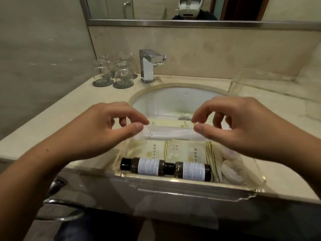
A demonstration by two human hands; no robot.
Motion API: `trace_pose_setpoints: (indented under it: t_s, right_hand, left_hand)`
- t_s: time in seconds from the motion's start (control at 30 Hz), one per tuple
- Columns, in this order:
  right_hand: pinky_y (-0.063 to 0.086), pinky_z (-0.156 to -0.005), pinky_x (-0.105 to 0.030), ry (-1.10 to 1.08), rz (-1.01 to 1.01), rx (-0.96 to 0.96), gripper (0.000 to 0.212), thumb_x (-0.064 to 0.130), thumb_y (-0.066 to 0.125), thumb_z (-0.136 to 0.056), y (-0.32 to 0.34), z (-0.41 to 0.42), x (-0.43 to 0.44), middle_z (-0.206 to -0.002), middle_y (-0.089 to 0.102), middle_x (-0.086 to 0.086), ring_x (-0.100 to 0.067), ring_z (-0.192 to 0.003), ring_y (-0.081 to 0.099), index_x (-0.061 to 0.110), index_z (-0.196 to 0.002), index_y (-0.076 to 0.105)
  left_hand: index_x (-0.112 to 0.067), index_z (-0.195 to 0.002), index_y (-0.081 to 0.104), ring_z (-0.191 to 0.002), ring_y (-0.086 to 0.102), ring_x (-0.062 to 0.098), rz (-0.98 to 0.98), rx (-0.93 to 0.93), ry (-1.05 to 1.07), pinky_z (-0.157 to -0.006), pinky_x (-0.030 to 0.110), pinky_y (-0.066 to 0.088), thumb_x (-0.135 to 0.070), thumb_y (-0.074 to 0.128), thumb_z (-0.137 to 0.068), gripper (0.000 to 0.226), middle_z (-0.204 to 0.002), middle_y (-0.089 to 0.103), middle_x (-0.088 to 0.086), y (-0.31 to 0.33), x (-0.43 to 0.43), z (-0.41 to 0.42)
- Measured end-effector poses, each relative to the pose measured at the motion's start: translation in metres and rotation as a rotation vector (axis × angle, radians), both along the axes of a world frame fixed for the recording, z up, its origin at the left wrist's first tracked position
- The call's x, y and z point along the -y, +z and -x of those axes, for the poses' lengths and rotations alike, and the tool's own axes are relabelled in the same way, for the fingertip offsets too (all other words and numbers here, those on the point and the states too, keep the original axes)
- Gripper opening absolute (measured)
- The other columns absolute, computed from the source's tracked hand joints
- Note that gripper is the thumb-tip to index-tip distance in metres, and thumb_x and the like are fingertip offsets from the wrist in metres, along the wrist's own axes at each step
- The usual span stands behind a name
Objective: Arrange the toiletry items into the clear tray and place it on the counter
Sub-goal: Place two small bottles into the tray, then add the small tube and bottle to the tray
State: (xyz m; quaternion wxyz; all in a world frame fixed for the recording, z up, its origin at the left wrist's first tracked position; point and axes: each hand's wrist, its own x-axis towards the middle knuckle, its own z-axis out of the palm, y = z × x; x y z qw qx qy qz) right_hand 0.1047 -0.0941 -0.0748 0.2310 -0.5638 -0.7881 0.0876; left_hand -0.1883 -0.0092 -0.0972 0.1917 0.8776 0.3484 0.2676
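A clear tray sits at the counter's front edge, partly over the sink. In it lie two dark bottles end to end, cream sachets, two white soaps and a cream box at the back. Above the tray I hold a long white packet level, my left hand pinching its left end and my right hand pinching its right end between thumb and forefinger.
The white sink lies behind the tray, with a chrome faucet at the back. Several upturned glasses stand on coasters at back left. A clear acrylic lid or box rests at back right. A mirror hangs above.
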Motion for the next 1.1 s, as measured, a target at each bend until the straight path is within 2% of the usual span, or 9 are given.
trace_pose_setpoints:
  t_s: [0.1, 0.2, 0.3, 0.43, 0.5, 0.67, 0.83, 0.93, 1.1]
  right_hand:
    - [0.045, -0.061, -0.013, -0.091, -0.051, -0.095, 0.016, 0.051, 0.062, -0.086, 0.000, -0.015, -0.023, -0.089, 0.068, 0.028, 0.003, -0.083, 0.063, 0.043, -0.096, 0.070]
    - [0.048, -0.065, -0.019, -0.194, -0.064, -0.146, 0.014, 0.046, 0.065, -0.090, -0.009, -0.037, -0.051, -0.092, 0.070, 0.022, -0.004, -0.081, 0.066, 0.038, -0.100, 0.073]
    - [0.051, -0.069, -0.023, -0.274, -0.012, -0.162, 0.013, 0.042, 0.067, -0.093, -0.025, -0.059, -0.078, -0.095, 0.069, 0.022, -0.006, -0.079, 0.066, 0.037, -0.103, 0.074]
    - [0.053, -0.071, -0.027, -0.303, 0.079, -0.186, 0.009, 0.039, 0.067, -0.095, -0.046, -0.078, -0.110, -0.094, 0.071, 0.019, -0.008, -0.078, 0.067, 0.038, -0.101, 0.073]
    - [0.051, -0.070, -0.024, -0.290, 0.110, -0.157, 0.008, 0.037, 0.067, -0.095, -0.054, -0.082, -0.125, -0.097, 0.070, 0.019, -0.008, -0.079, 0.066, 0.037, -0.102, 0.073]
    - [0.053, -0.071, -0.024, -0.249, 0.232, -0.052, 0.012, 0.040, 0.069, -0.093, -0.079, -0.089, -0.165, -0.103, 0.067, 0.019, -0.004, -0.082, 0.064, 0.041, -0.105, 0.071]
    - [0.044, -0.076, -0.021, -0.130, 0.350, 0.135, 0.025, 0.037, 0.075, -0.089, -0.104, -0.093, -0.200, -0.107, 0.059, 0.017, 0.003, -0.083, 0.054, 0.042, -0.113, 0.070]
    - [0.039, -0.076, -0.020, -0.043, 0.426, 0.257, 0.033, 0.031, 0.079, -0.087, -0.116, -0.091, -0.217, -0.111, 0.055, 0.011, 0.007, -0.079, 0.047, 0.043, -0.117, 0.071]
    - [0.040, -0.079, -0.024, 0.067, 0.529, 0.369, 0.041, 0.028, 0.081, -0.083, -0.130, -0.080, -0.233, -0.104, 0.047, 0.013, -0.008, -0.094, 0.049, 0.045, -0.118, 0.069]
  left_hand:
    - [-0.045, -0.102, 0.076, -0.071, 0.058, 0.000, -0.004, 0.048, 0.058, -0.062, 0.019, 0.045, -0.039, 0.063, -0.095, 0.016, -0.089, 0.068, -0.022, 0.003, -0.022, -0.013]
    - [-0.045, -0.102, 0.076, -0.085, 0.066, 0.004, 0.055, 0.148, 0.129, -0.076, 0.030, 0.052, -0.038, 0.063, -0.097, 0.015, -0.095, 0.075, -0.014, -0.005, -0.052, -0.023]
    - [-0.043, -0.102, 0.077, -0.096, 0.069, 0.004, 0.139, 0.188, 0.167, -0.082, 0.027, 0.051, -0.035, 0.064, -0.098, 0.016, -0.097, 0.077, -0.016, -0.017, -0.085, -0.034]
    - [-0.038, -0.107, 0.077, -0.092, 0.067, -0.011, 0.242, 0.159, 0.139, -0.087, 0.024, 0.052, -0.031, 0.061, -0.101, 0.018, -0.097, 0.077, -0.019, -0.026, -0.121, -0.057]
    - [-0.038, -0.109, 0.076, -0.090, 0.066, -0.014, 0.251, 0.106, 0.117, -0.083, 0.019, 0.050, -0.031, 0.060, -0.101, 0.019, -0.098, 0.077, -0.017, -0.030, -0.137, -0.070]
    - [-0.038, -0.108, 0.076, -0.085, 0.065, -0.005, 0.249, -0.064, 0.029, -0.075, 0.014, 0.047, -0.033, 0.065, -0.098, 0.016, -0.096, 0.074, -0.017, -0.047, -0.178, -0.097]
    - [-0.044, -0.109, 0.074, -0.086, 0.063, -0.008, 0.231, -0.335, -0.074, -0.074, 0.014, 0.045, -0.041, 0.070, -0.093, 0.017, -0.097, 0.072, -0.021, -0.059, -0.208, -0.120]
    - [-0.044, -0.112, 0.072, -0.089, 0.066, -0.004, 0.286, -0.489, -0.142, -0.077, 0.019, 0.050, -0.042, 0.074, -0.090, 0.022, -0.099, 0.071, -0.021, -0.068, -0.222, -0.133]
    - [-0.042, -0.113, 0.071, -0.091, 0.067, 0.001, 0.349, -0.688, -0.178, -0.078, 0.022, 0.050, -0.051, 0.076, -0.084, 0.031, -0.101, 0.070, -0.022, -0.082, -0.234, -0.149]
